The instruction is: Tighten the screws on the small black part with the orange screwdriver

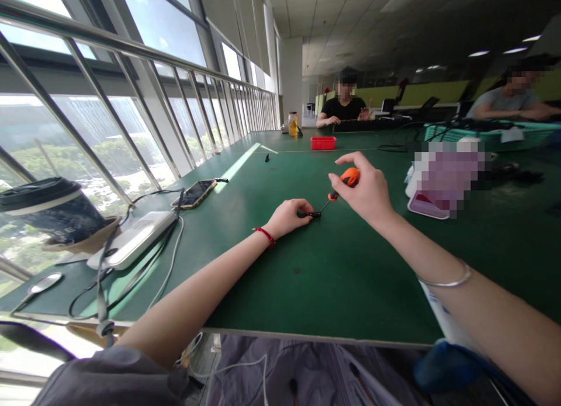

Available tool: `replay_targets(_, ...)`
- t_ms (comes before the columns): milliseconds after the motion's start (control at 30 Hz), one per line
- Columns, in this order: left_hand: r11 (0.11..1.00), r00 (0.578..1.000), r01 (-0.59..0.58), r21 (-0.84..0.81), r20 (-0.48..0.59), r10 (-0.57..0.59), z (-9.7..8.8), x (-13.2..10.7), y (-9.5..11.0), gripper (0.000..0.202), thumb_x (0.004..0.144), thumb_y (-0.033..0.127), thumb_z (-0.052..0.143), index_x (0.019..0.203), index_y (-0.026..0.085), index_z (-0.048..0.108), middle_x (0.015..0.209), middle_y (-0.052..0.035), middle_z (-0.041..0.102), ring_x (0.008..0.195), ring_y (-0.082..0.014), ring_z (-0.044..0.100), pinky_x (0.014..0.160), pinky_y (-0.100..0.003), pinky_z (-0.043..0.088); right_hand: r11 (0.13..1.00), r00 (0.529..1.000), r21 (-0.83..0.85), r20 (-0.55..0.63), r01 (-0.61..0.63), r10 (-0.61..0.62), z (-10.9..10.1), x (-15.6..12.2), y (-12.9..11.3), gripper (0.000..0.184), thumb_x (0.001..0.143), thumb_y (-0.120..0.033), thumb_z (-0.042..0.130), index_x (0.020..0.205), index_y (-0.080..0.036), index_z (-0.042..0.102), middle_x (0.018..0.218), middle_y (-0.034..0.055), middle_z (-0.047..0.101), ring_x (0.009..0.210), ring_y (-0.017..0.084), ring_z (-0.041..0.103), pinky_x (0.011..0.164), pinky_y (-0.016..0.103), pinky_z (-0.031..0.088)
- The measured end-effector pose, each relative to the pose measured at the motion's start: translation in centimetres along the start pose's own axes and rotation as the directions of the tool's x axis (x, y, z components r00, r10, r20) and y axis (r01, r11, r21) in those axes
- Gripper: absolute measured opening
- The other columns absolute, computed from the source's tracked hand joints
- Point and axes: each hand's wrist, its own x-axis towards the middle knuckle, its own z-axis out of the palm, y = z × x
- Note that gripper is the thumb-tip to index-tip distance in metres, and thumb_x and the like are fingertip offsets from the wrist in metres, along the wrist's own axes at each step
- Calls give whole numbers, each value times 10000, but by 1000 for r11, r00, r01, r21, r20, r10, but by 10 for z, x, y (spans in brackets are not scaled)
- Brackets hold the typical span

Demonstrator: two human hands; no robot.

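Observation:
My right hand (366,190) grips an orange-handled screwdriver (346,181), with its thin shaft slanting down to the left. The tip meets a small black part (309,214) that lies on the green table (333,277). My left hand (287,216) rests on the table and pinches that black part between its fingertips. A red cord circles my left wrist and a silver bangle my right forearm.
A phone (196,193), a white device with cables (134,238) and a paper cup (50,210) lie at the left by the railing. A red tray (323,142) and a yellow jar (293,124) stand farther off. Two people sit at the far end. A blurred item (438,181) lies to the right.

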Motion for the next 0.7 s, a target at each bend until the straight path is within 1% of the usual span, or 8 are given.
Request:
replay_targets(100, 1000, 1000, 2, -8, -1, -2, 0, 0, 1, 146, 733, 231, 609, 841, 163, 680, 874, -37, 702, 801, -159, 634, 735, -258, 509, 998, 999, 42, -23, 42, -41, 1, -1, 2, 374, 748, -362, 526, 1094, -222, 506, 690, -3, 593, 547, 174, 532, 532, 276, 345)
replay_targets(200, 1000, 1000, 3, -11, 0, -3, 0, 0, 1, 147, 733, 223, 608, 846, 162, 678, 871, -36, 701, 798, -156, 631, 737, -256, 507, 998, 998, 28, -40, 53, -52, 1, -1, 1, 405, 747, -392, 531, 1113, -222, 498, 726, 6, 605, 559, 177, 533, 515, 273, 332)
replay_targets(267, 1000, 1000, -2, -10, 1, 2, 0, 0, 1, 147, 732, 219, 608, 849, 162, 677, 871, -36, 701, 799, -156, 631, 743, -257, 506, 1000, 999, 1, -29, 20, -20, 1, -1, 0, 401, 748, -468, 544, 1064, -220, 528, 640, -11, 567, 535, 176, 514, 502, 266, 312)
replay_targets(333, 1000, 1000, -10, -9, -1, 10, 0, 0, 0, 145, 734, 222, 606, 846, 161, 675, 871, -36, 700, 802, -158, 631, 743, -259, 505, 1000, 1000, 0, -8, -13, 13, 1, -1, -1, 361, 749, -513, 548, 965, -223, 564, 570, -23, 521, 518, 169, 497, 502, 260, 302)
replay_targets(433, 1000, 1000, -11, -4, -5, 11, 0, 0, -1, 146, 735, 225, 606, 847, 163, 676, 875, -36, 700, 804, -160, 631, 732, -258, 505, 998, 1000, 58, 23, -9, 8, 1, -1, -2, 259, 753, -464, 557, 854, -226, 575, 584, -18, 525, 531, 155, 492, 529, 261, 328)
replay_targets(500, 1000, 1000, -6, -4, -4, 6, 1, 0, -1, 149, 733, 224, 607, 849, 163, 678, 880, -36, 700, 804, -159, 631, 729, -256, 507, 996, 1000, 92, 24, -5, 3, 3, -1, -1, 236, 735, -407, 569, 889, -227, 568, 612, -20, 539, 533, 151, 492, 543, 265, 349)
replay_targets(600, 1000, 1000, 2, -11, -1, -2, 0, 0, 0, 153, 731, 222, 609, 853, 161, 678, 883, -36, 700, 802, -158, 630, 736, -256, 508, 992, 1000, 122, -1, 6, -6, 5, -2, 1, 334, 702, -333, 570, 1017, -230, 529, 673, -21, 574, 537, 157, 516, 536, 272, 361)
replay_targets(700, 1000, 1000, 4, -13, -1, -4, 0, 0, 0, 148, 730, 222, 608, 847, 162, 678, 879, -35, 701, 800, -157, 630, 735, -255, 509, 995, 1000, 102, -18, 24, -23, 5, -2, 2, 401, 699, -349, 571, 1077, -232, 504, 729, -7, 598, 556, 171, 539, 519, 275, 351)
